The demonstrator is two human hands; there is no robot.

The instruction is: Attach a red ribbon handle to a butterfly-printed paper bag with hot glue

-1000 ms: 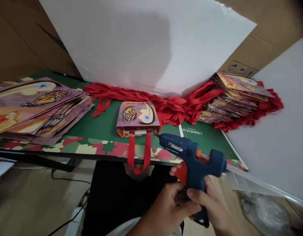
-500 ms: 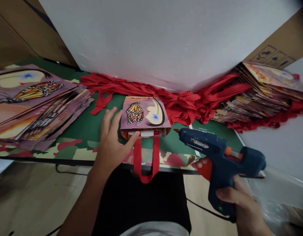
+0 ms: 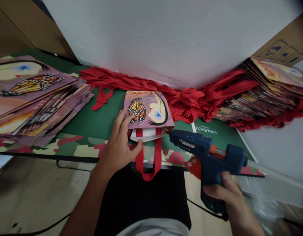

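A small paper bag (image 3: 148,108) with a butterfly print lies on the green table, its mouth toward me and gaping. A red ribbon handle (image 3: 148,175) hangs from the mouth over the table edge. My left hand (image 3: 119,144) grips the bag's left side, fingers on the printed face and thumb at the lower rim. My right hand (image 3: 227,196) is wrapped round a dark blue glue gun (image 3: 210,154), with a finger at its orange trigger. The gun's nozzle is at the right corner of the bag's mouth; whether it touches is unclear. A clear glue stick sticks out behind.
Stacks of flat printed bags lie at left (image 3: 30,105) and right (image 3: 269,95). Red ribbons (image 3: 186,101) run along the back, against a white box (image 3: 161,39). Cardboard boxes (image 3: 26,29) stand behind. The gun's black cord (image 3: 203,208) hangs below the table.
The glue gun has moved left, bringing its nozzle to the bag's mouth. My left hand has shifted right onto the bag, and the mouth gapes wider, showing its white lining.
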